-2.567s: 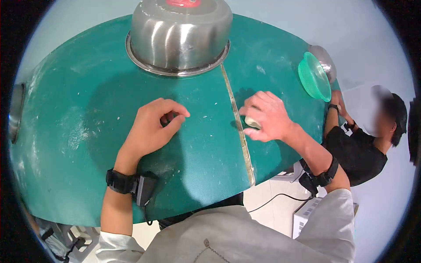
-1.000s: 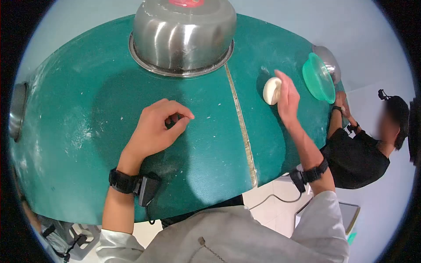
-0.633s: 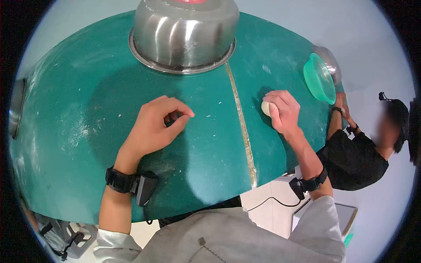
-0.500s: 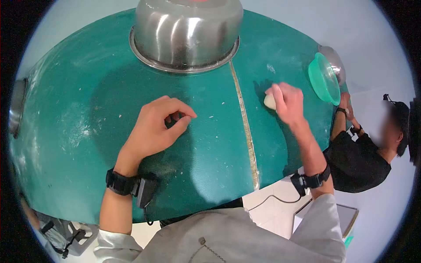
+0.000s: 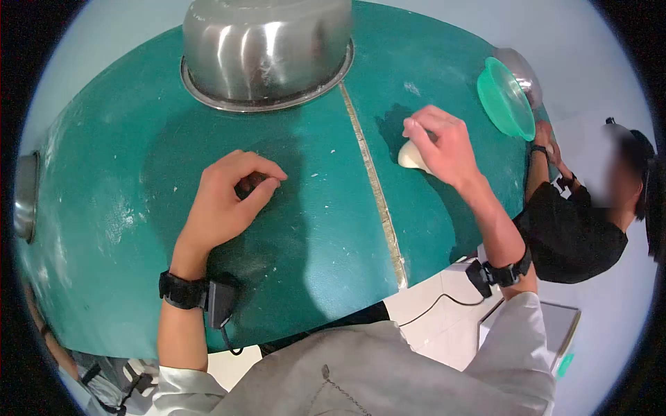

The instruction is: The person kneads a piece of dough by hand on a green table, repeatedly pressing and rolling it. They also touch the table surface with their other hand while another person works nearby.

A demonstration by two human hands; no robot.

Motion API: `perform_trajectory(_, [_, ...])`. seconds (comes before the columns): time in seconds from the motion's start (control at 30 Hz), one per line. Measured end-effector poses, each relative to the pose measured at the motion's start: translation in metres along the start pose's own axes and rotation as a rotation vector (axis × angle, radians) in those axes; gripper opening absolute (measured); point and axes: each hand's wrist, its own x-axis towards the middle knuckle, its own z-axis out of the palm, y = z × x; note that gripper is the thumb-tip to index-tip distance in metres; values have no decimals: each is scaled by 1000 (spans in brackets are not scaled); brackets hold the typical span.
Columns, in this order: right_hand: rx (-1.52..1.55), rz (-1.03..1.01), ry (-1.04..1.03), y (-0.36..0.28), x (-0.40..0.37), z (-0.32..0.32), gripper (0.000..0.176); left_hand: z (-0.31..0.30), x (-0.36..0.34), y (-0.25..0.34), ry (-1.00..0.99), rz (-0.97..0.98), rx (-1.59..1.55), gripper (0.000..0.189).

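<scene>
A small pale lump that looks like dough [image 5: 412,158] rests on the green table [image 5: 326,229], right of the seam strip. My right hand [image 5: 444,142] is curled over the lump, its thumb and fingers drawn together and its lower side against it. Part of the lump is hidden under the hand. Left of the seam, my left hand [image 5: 232,191] hovers or rests just over the table with thumb and forefinger tips meeting; nothing shows between them. A big steel bowl [image 5: 267,55] stands upside down beyond both hands.
At the right edge, a green plastic basin [image 5: 503,104] leans by a metal bowl [image 5: 522,76]. Another person in black [image 5: 569,222] has hands at that edge. A metal vessel [image 5: 26,197] sits far left. A metallic seam strip [image 5: 371,177] crosses the table.
My right hand has tilted, and more of the pale lump shows below it. My left hand keeps its curled shape. The whole view has shifted a little.
</scene>
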Motion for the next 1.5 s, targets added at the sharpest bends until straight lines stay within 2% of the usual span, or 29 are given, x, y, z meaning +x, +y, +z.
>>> perform_trajectory(0.03, [-1,4,15,2,2,-2,48,0,1,0,-7,11,8,11])
perform_trajectory(0.1, [156,182,-42,6,2,-7,44,1,-1,-2,5,-12,-57,11])
perform_trajectory(0.23, [93,148,-88,17,-22,-12,36,-1,-1,-1,-53,-61,-24,10])
perform_trajectory(0.3, [70,-253,88,25,-47,-7,28,-1,-3,-4,-44,-60,-38,10])
perform_trajectory(0.33, [73,-273,88,20,-52,-11,28,-3,-3,-3,-23,-59,-33,10])
perform_trajectory(0.4, [-76,-490,31,11,-64,-16,32,-4,-2,-1,-53,-41,19,10])
perform_trajectory(0.43, [-70,-505,32,10,-68,-17,32,-3,-4,-2,-38,-44,24,10])
perform_trajectory(0.5, [-122,-398,7,12,-72,-17,45,0,-3,-3,7,-12,-8,10])
perform_trajectory(0.53, [-85,-345,-3,13,-70,-14,45,-1,-2,-2,9,-7,-8,10])
perform_trajectory(0.57, [-91,-341,3,15,-67,-13,45,-1,-2,-1,-13,-23,19,10])
perform_trajectory(0.63, [44,-185,-102,22,-48,-10,40,-2,0,-1,-39,-29,52,10])
perform_trajectory(0.67, [47,-195,-42,24,-35,-6,33,-1,0,-2,-13,-16,29,10])
perform_trajectory(0.7, [45,-192,-32,28,-25,-8,33,1,-1,-4,12,-4,7,10])
perform_trajectory(0.77, [434,419,-330,30,-8,-14,40,3,-4,-8,16,4,1,10])
perform_trajectory(0.8, [674,540,-389,27,-3,-17,50,2,-3,-9,29,3,-13,10])
perform_trajectory(0.83, [676,596,-527,22,1,-28,51,1,-3,-8,36,5,-13,10])
perform_trajectory(0.9, [386,528,-654,14,-6,-37,50,0,-3,-6,10,5,17,10])
perform_trajectory(0.93, [162,431,-742,-1,-4,-44,47,-1,-3,-6,14,1,13,10])
perform_trajectory(0.97, [161,431,-748,-11,-7,-43,47,-1,-2,-5,18,4,18,10])
perform_trajectory(1.03, [-68,228,-559,-24,-19,-38,42,1,-3,-4,12,0,19,10])
perform_trajectory(1.07, [8,-51,-315,-18,-31,-27,37,1,-3,-3,16,3,17,10])
perform_trajectory(1.1, [8,-46,-317,-22,-33,-22,37,1,-2,-3,22,6,14,10])
perform_trajectory(1.17, [213,-106,-77,-32,-30,-9,35,-1,-1,-4,2,-9,19,10])
perform_trajectory(1.2, [215,-105,-83,-30,-28,-10,35,-2,-1,-6,-18,-25,26,10])
perform_trajectory(1.27, [144,-39,-446,-23,-23,-11,37,-3,-3,0,-19,-45,6,10])
perform_trajectory(1.3, [144,-39,-457,-21,-17,-5,37,-3,-2,2,-21,-62,-12,10])
perform_trajectory(1.4, [130,149,-194,-6,13,26,39,0,-1,1,25,11,-17,10])
perform_trajectory(1.5, [19,157,-102,16,40,39,40,1,0,0,21,43,5,11])
